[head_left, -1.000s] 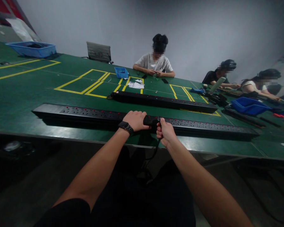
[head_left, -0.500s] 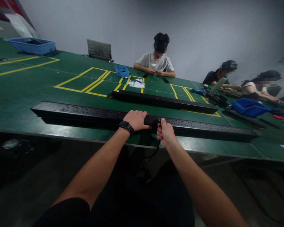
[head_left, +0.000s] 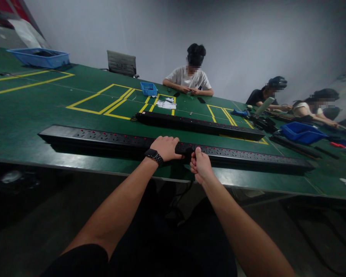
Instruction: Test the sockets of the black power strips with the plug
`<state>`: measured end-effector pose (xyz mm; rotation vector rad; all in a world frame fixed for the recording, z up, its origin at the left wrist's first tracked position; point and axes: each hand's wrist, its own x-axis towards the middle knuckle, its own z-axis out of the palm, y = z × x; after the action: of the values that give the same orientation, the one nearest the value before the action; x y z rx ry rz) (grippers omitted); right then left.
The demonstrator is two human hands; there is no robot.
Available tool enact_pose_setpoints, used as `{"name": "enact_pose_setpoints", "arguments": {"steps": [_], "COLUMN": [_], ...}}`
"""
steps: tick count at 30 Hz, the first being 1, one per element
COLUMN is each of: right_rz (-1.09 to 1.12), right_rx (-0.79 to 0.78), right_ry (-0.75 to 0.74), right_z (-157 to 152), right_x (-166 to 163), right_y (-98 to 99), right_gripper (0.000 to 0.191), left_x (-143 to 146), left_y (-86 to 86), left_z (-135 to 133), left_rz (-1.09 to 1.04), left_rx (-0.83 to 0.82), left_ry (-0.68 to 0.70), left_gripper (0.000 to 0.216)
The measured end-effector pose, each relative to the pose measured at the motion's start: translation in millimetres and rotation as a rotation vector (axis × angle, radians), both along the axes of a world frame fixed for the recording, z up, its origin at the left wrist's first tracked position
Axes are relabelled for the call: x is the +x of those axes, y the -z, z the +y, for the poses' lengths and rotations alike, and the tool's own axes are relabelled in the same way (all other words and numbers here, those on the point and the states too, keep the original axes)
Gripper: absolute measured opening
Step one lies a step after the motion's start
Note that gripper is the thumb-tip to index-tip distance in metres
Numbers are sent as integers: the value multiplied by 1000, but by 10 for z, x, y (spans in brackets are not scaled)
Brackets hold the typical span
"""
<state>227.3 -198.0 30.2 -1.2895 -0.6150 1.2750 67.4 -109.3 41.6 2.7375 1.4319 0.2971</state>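
Note:
A long black power strip (head_left: 118, 138), with a row of sockets and small red marks, lies along the near side of the green table. My left hand (head_left: 165, 147) is wrapped over its middle, thumb toward me. Just right of it, my right hand (head_left: 201, 164) is closed in a grip on a black plug (head_left: 192, 150) at the strip's face. The plug is mostly hidden by my fingers, so how far it sits in a socket does not show. A dark cable (head_left: 187, 187) hangs below that hand over the table edge.
Behind lies a second black power strip (head_left: 202, 125). Yellow tape outlines, a small blue basket (head_left: 148, 89), papers (head_left: 166, 104) and a large blue tray (head_left: 40, 58) are farther back. A blue bin (head_left: 302, 132) stands right. Several people sit across the table (head_left: 89, 90).
Both hands keep their grips at nearly the same spot on the strip. The right hand has shifted very slightly down; the cable below it shows less clearly.

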Motion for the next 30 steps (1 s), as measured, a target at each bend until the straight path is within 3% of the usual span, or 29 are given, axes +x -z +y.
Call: {"name": "enact_pose_setpoints", "arguments": {"steps": [3, 9, 11, 14, 21, 25, 30], "right_rz": [41, 148, 132, -17, -178, -178, -169], "right_rx": [-29, 10, 67, 18, -44, -55, -85], "right_ry": [-15, -111, -96, -73, 10, 14, 5], "right_z": [26, 91, 58, -28, -68, -18, 2], "right_x": [17, 387, 535, 647, 603, 559, 554], "right_y": [-122, -832, -961, -862, -234, -151, -193], "right_gripper": [42, 44, 44, 45, 43, 43, 44], "left_x": [-3, -14, -13, -8, -16, -20, -12], "left_y": [1, 13, 12, 11, 32, 22, 17], "left_z": [0, 4, 7, 11, 29, 28, 22], "left_rz": [3, 12, 15, 14, 12, 18, 22], "left_rx": [-7, -9, -9, -10, 7, -2, 10], "left_ry": [1, 0, 0, 2, 8, 9, 5], "left_gripper": [74, 77, 79, 80, 80, 80, 79]}}
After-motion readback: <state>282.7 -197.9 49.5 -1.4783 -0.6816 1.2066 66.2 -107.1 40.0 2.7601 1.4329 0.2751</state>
